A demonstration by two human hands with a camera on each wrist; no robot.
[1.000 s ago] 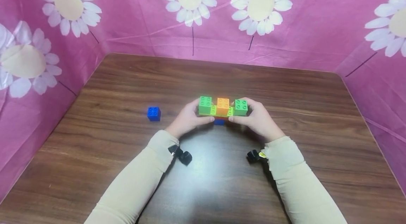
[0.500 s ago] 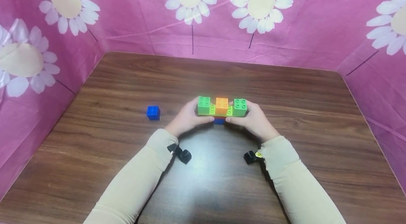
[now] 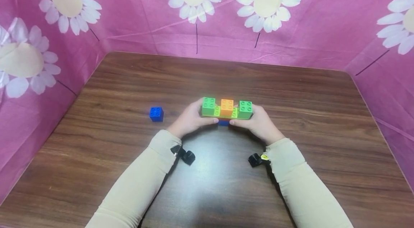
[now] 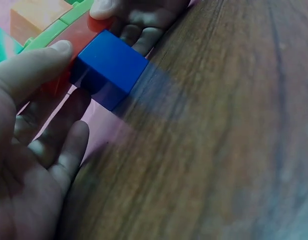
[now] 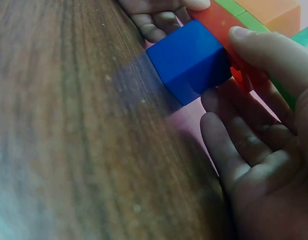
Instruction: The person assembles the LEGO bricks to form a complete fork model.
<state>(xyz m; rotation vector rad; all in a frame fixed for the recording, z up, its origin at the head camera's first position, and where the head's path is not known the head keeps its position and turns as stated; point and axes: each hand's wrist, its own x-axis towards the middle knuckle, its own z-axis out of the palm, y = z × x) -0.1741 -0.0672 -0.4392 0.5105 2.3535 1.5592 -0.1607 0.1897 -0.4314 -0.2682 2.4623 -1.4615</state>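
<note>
A stack of toy building bricks stands between both hands at mid-table. On top, a left green brick [image 3: 208, 106], an orange brick [image 3: 227, 107] and a right green brick [image 3: 245, 109] sit on a lime-green layer [image 3: 217, 110]. Under it is a red layer [image 5: 208, 22], with a blue brick [image 4: 111, 65] at the bottom, down at the tabletop. My left hand [image 3: 193, 118] grips the stack's left end, thumb on its near face. My right hand [image 3: 260, 122] grips the right end the same way. Fingers on the far side are partly hidden in the head view.
A separate blue brick [image 3: 156, 114] rests on the wooden table [image 3: 129, 88], left of my left hand. A pink flowered cloth [image 3: 142, 12] hangs beyond the table's back and side edges. Black wrist cameras [image 3: 188, 157] sit at both cuffs.
Both hands stay on the brick stack. My right hand and forearm have shifted slightly left since one second ago; more of the bottom blue brick's position stays otherwise the same.
</note>
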